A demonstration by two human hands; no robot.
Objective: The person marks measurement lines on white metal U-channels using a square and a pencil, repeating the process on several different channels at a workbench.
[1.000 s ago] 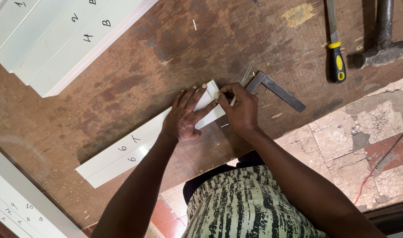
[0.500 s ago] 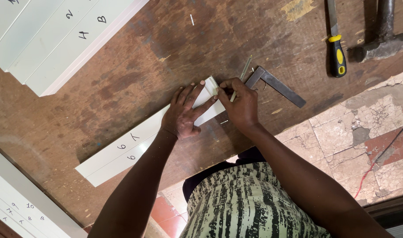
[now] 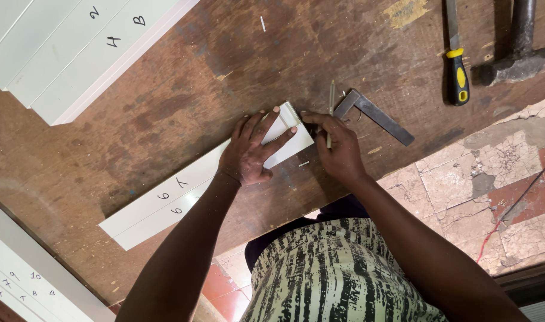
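My left hand (image 3: 251,152) flat, fingers spread, pins white trim strip (image 3: 195,185) — light, stiff, slippery; right hand (image 3: 341,149) pinches pencil (image 3: 331,101).

The left hand (image 3: 248,152) lay flat, fingers (image 3: 278,140) spread, on the end of a white strip (image 3: 183,188) on the brown tabletop (image 3: 165,107). The right hand (image 3: 341,149) held a pencil (image 3: 330,110) beside a metal square (image 3: 374,113). A screwdriver (image 3: 457,65) and a hammer (image 3: 520,48) lay well apart.

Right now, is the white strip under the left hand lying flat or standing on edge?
Flat: the white strip lies broad-face up on the workbench, left hand spread on it.
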